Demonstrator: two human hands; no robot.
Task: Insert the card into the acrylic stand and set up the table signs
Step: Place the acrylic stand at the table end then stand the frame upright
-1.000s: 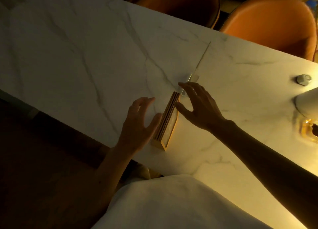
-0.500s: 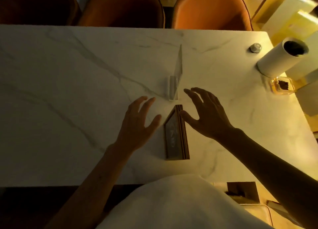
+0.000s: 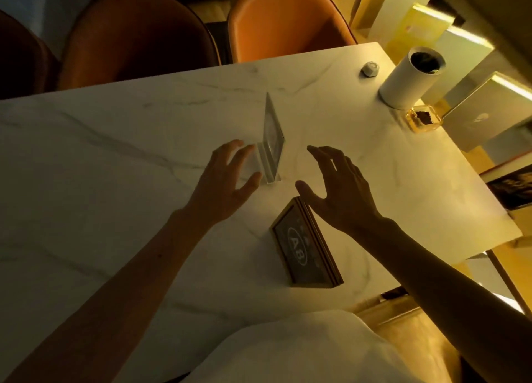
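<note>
A clear acrylic stand (image 3: pixel 273 141) stands upright on the white marble table (image 3: pixel 115 158), its thin panel rising from a small base. A stack of dark cards with gold edges (image 3: pixel 306 250), the top one marked "A8", lies flat nearer to me. My left hand (image 3: pixel 227 181) hovers open just left of the stand's base, fingers spread, thumb close to it. My right hand (image 3: pixel 336 190) is open to the right of the stand, its thumb above the far corner of the card stack. Neither hand holds anything.
At the table's far right corner stand a white cylinder (image 3: pixel 411 77), a small silver knob (image 3: pixel 370 69) and an amber glass dish (image 3: pixel 423 119). Orange chairs (image 3: pixel 288 23) line the far side. Boxes (image 3: pixel 486 115) sit beyond the right edge.
The view has swung, so the stand and cards appear rotated. Both hands have moved forward from the card stack to either side of the acrylic stand.
</note>
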